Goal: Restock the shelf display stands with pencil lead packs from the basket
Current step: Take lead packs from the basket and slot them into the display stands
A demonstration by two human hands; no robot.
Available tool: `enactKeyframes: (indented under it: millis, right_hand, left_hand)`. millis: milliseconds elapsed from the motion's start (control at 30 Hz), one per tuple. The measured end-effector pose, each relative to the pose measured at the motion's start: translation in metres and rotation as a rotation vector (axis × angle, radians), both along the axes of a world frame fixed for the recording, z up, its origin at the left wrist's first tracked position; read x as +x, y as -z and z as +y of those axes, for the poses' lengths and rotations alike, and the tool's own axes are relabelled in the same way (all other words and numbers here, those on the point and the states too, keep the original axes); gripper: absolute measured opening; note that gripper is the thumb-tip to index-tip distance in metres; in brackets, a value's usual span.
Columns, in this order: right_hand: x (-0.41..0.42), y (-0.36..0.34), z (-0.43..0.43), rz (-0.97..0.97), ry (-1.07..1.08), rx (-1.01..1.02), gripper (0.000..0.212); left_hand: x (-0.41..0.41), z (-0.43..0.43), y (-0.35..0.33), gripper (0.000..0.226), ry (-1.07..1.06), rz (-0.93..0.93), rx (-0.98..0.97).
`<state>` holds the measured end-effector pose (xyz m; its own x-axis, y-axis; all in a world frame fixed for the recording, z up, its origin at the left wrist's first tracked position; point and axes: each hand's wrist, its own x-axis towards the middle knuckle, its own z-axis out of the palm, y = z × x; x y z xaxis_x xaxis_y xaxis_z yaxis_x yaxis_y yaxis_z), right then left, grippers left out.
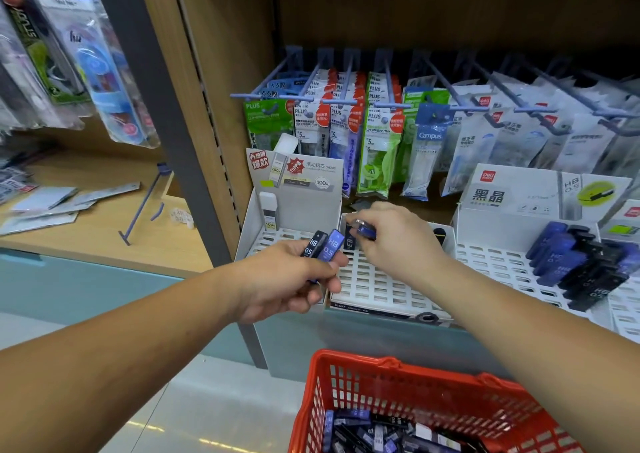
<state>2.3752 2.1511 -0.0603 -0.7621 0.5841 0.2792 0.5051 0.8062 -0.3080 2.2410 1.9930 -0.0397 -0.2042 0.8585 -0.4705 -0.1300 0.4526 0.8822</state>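
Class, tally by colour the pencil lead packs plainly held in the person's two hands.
Blue: 2, one blue pack in the left hand, another in the right hand.
Black: 1, the black pack in the left hand; dark pack beside the right hand unclear, uncounted.
Total: 3

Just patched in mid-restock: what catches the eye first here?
Centre frame, the left hand grips two lead packs, one black and one blue. Beside it, the right hand pinches a blue pack over the mostly bare middle stand. At the bottom, the red basket holds many more.
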Motion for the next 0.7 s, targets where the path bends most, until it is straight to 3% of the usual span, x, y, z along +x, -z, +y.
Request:
enactKeyframes:
  millis: [100, 200, 333, 467, 600, 700]
  right_hand:
    - [0.007, -0.005, -0.004, 0.109, -0.012, -0.263, 0.036]
    - [0.014, -0.020, -0.012, 0.312, 0.007, -0.626, 0.014]
    - [0.032, -0.046, -0.019, 0.351, -0.058, -0.945, 0.020]
    - [0.047, -0.054, -0.018, 0.329, -0.055, -0.963, 0.016]
    - [0.074, -0.063, -0.003, 0.291, 0.026, -0.937, 0.008]
    - [0.105, -0.073, 0.016, 0.313, 0.100, -0.880, 0.005]
  left_hand:
    - [0.001, 0.000, -0.001, 0.028, 0.020, -0.052, 0.031]
    - [0.005, 0.002, -0.003, 0.033, 0.057, -0.045, 0.056]
    - [0.014, 0.006, -0.005, 0.031, 0.068, -0.016, 0.102]
    - [0.027, 0.014, -0.011, 0.033, 0.091, 0.009, 0.119]
    - [0.045, 0.022, -0.015, 0.030, 0.124, 0.351, 0.077]
    - [0.062, 0.032, -0.016, 0.030, 0.082, 0.388, 0.085]
